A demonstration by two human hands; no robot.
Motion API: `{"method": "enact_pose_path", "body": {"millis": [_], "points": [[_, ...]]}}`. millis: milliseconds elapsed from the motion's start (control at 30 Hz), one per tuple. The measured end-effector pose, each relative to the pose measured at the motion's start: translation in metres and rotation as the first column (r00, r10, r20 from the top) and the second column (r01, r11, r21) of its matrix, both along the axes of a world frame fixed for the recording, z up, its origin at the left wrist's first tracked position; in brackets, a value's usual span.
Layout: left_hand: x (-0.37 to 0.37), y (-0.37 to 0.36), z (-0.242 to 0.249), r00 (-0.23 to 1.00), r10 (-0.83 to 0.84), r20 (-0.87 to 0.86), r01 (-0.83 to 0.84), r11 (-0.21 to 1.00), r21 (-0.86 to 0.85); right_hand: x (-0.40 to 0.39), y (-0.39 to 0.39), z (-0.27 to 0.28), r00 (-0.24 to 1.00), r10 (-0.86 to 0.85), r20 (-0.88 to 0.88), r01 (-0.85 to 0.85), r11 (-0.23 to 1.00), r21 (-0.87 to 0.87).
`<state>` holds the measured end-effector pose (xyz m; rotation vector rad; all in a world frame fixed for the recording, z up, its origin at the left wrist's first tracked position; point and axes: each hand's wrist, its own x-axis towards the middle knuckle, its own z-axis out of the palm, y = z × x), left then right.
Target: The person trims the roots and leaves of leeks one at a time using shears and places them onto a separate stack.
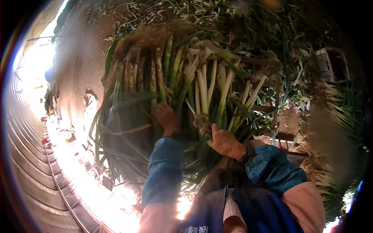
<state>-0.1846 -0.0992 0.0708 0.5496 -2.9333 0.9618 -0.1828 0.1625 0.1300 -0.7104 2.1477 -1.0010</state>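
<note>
A thick pile of long green onions (134, 75) spreads in front of me, some with soil-stained outer skins. My left hand (167, 119) is closed, with its fingers curled at the stalk of one green onion (160, 77) in the middle of the pile. Closed around a narrow tool (203, 123), my right hand (225, 143) is nearer my body. The tool has a tan grip and a thin pale tip pointing up and left; its exact kind does not show. Paler, peeled-looking green onions (210, 87) lie just beyond it, white ends away from me.
A slatted frame (276, 97) stands right of the pile. Beyond it are a plastic crate (324, 64) and more green onions (337, 101) stacked along the right. Loose leaves and peelings (167, 15) litter the far ground. Bare soil (77, 73) lies left, beside a curved ribbed wall (27, 155).
</note>
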Motion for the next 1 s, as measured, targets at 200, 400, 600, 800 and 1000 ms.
{"method": "enact_pose_path", "body": {"millis": [200, 400, 600, 800, 1000], "points": [[0.005, 0.013, 0.020, 0.896, 0.328, 0.299, -0.443, 0.627, 0.640, 0.001, 0.008, 0.026, 0.997, 0.025, 0.069, -0.029, 0.998, 0.061], [0.030, 0.023, 0.029, 0.882, 0.314, 0.351, -0.338, -0.096, 0.936, 0.010, 0.018, 0.060, 0.983, 0.113, 0.148, -0.130, 0.985, 0.112], [0.031, 0.036, 0.023, 0.815, 0.346, 0.465, -0.308, -0.421, 0.853, 0.024, 0.029, 0.053, 0.975, 0.143, 0.172, -0.171, 0.973, 0.158], [0.030, 0.028, 0.026, 0.783, 0.340, 0.521, -0.385, -0.392, 0.835, 0.030, 0.029, 0.041, 0.974, 0.131, 0.188, -0.158, 0.977, 0.141], [0.043, 0.007, -0.008, 0.832, 0.334, 0.443, -0.337, -0.331, 0.882, 0.031, 0.022, -0.006, 0.994, 0.023, -0.108, -0.017, 0.998, 0.062]]}}
